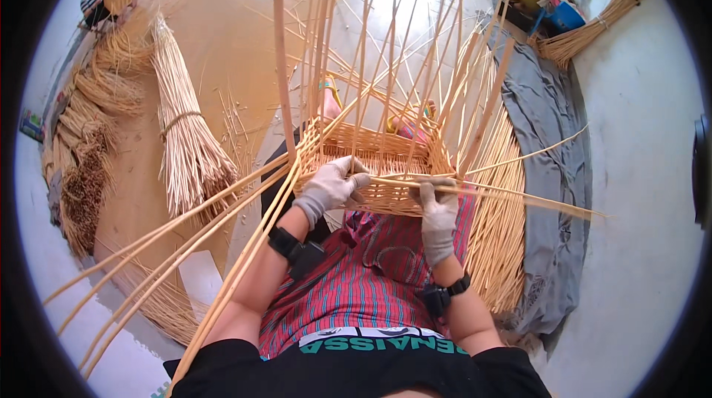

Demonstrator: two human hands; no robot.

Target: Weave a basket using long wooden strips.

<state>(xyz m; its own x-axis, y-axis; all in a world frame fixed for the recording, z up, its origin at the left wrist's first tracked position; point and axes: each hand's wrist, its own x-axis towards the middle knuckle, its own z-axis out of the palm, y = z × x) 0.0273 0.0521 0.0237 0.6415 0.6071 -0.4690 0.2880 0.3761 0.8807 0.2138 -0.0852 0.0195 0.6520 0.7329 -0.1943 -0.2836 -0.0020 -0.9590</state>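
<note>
A partly woven wicker basket point(382, 204) rests on my lap, its long upright stakes fanning up and away from me. My left hand point(335, 184), in a pale work glove, is closed at the near rim, its fingers around a rod and the base of a stake. Also gloved, my right hand point(438, 212) pinches a weaving rod point(512, 194) at the basket's near right corner; the rod's free end sticks out to the right and is blurred. Several long loose rods point(222, 212) run from the basket's left corner down past my left forearm.
A tied bundle of peeled rods point(182, 116) lies on the floor at left, beside heaped bundles point(85, 153). More rods point(497, 235) lie on grey cloth point(552, 175) at right. Another person point(93, 1) sits far left with a basket. A blue container point(562, 14) stands far right.
</note>
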